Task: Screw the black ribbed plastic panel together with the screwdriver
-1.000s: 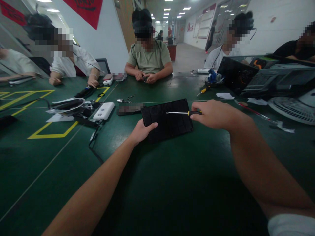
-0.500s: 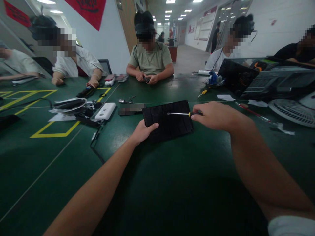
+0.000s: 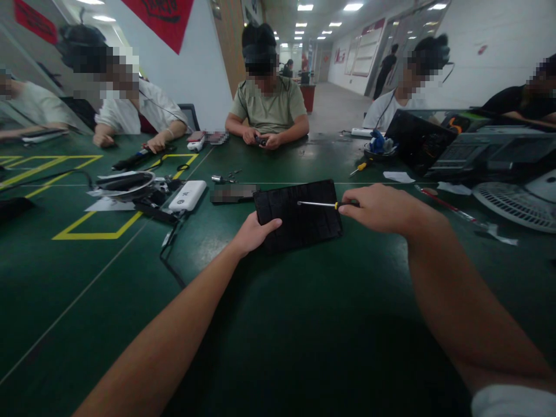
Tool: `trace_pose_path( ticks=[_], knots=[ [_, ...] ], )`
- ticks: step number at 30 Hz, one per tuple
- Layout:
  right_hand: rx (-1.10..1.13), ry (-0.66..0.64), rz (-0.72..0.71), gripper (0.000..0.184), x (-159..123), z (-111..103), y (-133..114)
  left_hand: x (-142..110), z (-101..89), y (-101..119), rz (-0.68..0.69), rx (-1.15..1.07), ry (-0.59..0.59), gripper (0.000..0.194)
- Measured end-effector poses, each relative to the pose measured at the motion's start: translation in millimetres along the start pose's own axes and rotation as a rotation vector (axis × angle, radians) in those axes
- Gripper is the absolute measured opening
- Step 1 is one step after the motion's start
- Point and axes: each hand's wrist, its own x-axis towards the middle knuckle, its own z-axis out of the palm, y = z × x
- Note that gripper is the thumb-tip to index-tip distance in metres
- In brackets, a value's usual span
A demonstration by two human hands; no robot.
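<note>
A flat black rectangular panel (image 3: 299, 223) lies on the green table (image 3: 278, 324) in front of me. My left hand (image 3: 252, 233) grips its near left corner, thumb on top. My right hand (image 3: 377, 208) is closed on a small screwdriver (image 3: 319, 204) with a yellow and black handle. Its thin metal shaft points left and its tip rests on the panel's upper middle.
A white power bank (image 3: 187, 196), cables and a round dish (image 3: 124, 184) lie to the left. A white fan grille (image 3: 515, 200) and dismantled black devices (image 3: 478, 147) sit at the right. A second screwdriver (image 3: 359, 168) lies further back. Several people sit around the table.
Both hands, the panel and the screwdriver keep the same hold and pose. Only the camera view has shifted slightly. A person at the left has moved a hand along the table.
</note>
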Motion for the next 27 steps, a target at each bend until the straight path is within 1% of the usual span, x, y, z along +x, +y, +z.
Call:
trace_pose_path(
  ticks=[6, 14, 21, 25, 27],
  knots=[
    [0.001, -0.014, 0.007, 0.043, -0.6, -2.2, -1.9, 1.6, 0.6, -1.7, 0.011, 0.022, 0.0, 0.058],
    [-0.01, -0.045, 0.038, 0.05, -1.5, -4.4, -4.5, 0.7, 0.3, 0.0, 0.005, 0.02, -0.018, 0.062],
    [0.003, -0.056, 0.044, 0.048, -4.1, -8.1, -11.2, 0.3, 0.1, 0.1, -0.02, 0.002, 0.005, 0.066],
    [0.004, -0.085, -0.036, 0.046, -1.7, -6.6, -0.8, 1.4, -0.3, -1.6, -0.017, 0.007, 0.009, 0.061],
    [0.004, -0.06, -0.052, 0.045, -0.6, -5.6, 7.8, 1.7, -0.4, -2.1, -0.008, 0.009, 0.006, 0.058]
  ],
)
